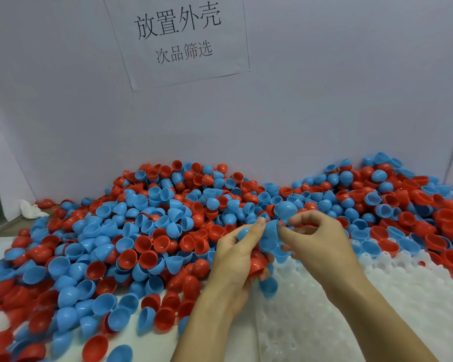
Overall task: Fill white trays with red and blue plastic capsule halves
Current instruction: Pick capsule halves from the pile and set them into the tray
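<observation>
Capsule halves [147, 226], red and blue, loose: one large heap across the middle of the frame, banked against the grey partition [324, 113] and spilling toward the lower left corner. Orientation mixed, some cup-up, some dome-up.

White tray [311, 309], moulded with rows of round pockets: lower right of the frame, partly under the forearms. Pockets in the visible part appear unfilled; loose halves lie over its far and right edges, though whether any sit properly seated cannot be told.

Left hand [236, 257], centre of the frame: fingers curled round a small clutch of halves, a red half [256, 267] in the palm and blue ones above and below it.

Right hand [317, 241], just right of it: thumb and fingertips pinching a blue half [271, 228] held between the two hands, apparently being drawn from the clutch.

Printed paper sign [178, 37]: upper centre, fixed to the partition. White crumpled cloth [29, 209]: left edge.

Progress, as judged: early. Heap very large, tray essentially bare; nearly all placement remains.
</observation>
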`<state>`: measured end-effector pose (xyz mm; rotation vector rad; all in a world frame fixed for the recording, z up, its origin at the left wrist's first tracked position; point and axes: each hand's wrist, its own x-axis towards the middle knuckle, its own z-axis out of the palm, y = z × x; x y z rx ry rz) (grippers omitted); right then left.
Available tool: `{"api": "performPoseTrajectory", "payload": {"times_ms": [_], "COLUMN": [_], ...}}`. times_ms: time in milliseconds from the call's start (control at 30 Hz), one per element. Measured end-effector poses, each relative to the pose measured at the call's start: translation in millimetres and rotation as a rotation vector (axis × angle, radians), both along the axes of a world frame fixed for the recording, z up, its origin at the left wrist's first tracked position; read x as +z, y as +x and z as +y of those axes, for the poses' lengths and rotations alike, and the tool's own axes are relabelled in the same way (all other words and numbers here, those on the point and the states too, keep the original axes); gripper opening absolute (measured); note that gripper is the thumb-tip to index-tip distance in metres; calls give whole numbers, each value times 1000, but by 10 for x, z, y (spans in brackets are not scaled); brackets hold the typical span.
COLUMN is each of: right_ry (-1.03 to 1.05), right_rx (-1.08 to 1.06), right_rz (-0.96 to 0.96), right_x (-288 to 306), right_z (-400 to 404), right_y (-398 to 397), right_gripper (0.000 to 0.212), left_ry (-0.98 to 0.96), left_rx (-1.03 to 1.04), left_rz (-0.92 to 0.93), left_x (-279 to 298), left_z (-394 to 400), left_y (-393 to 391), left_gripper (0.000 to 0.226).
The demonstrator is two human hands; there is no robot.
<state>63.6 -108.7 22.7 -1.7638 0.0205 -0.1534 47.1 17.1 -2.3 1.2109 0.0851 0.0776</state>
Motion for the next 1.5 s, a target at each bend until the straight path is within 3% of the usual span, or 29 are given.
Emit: {"api": "performPoseTrajectory", "payload": {"times_ms": [233,433,600,733,800,900,1033,1333,1400,1500], "right_ry": [-154,-215,-255,-492,-685,-906,-1109,-1069,-967,-634], "right_rx": [13,46,7,162,262,341,354,419,378,246], "right_rz": [-345,-402,-430,-287,-218,-114,-19,-3,-73,-243], "right_x": [-4,-40,-52,-29,-56,-113,-161,-127,-110,-70], "right_z": [12,3,-84,-274,-302,-216,-94,-199,-239,-192], "right_y": [-10,21,95,127,130,87,46,59,84,101], "right_gripper": [27,27,22,13,22,8,18,32,35,23], "left_ry": [-37,-48,-61,-123,-153,-156,-162,-331,-353,-339], "left_rx": [-8,-52,-1,160,200,221,224,118,115,75], "left_rz": [23,17,53,61,58,57,58,66,77,85], "left_x": [6,11,15,22,26,29,38,59,54,38], "left_z": [9,13,11,69,82,86,81,77,77,63], "left_y": [-4,-8,-6,12,14,14,12,-13,-13,-6], "left_gripper": [35,27,34,30,27,28,30,22,23,30]}}
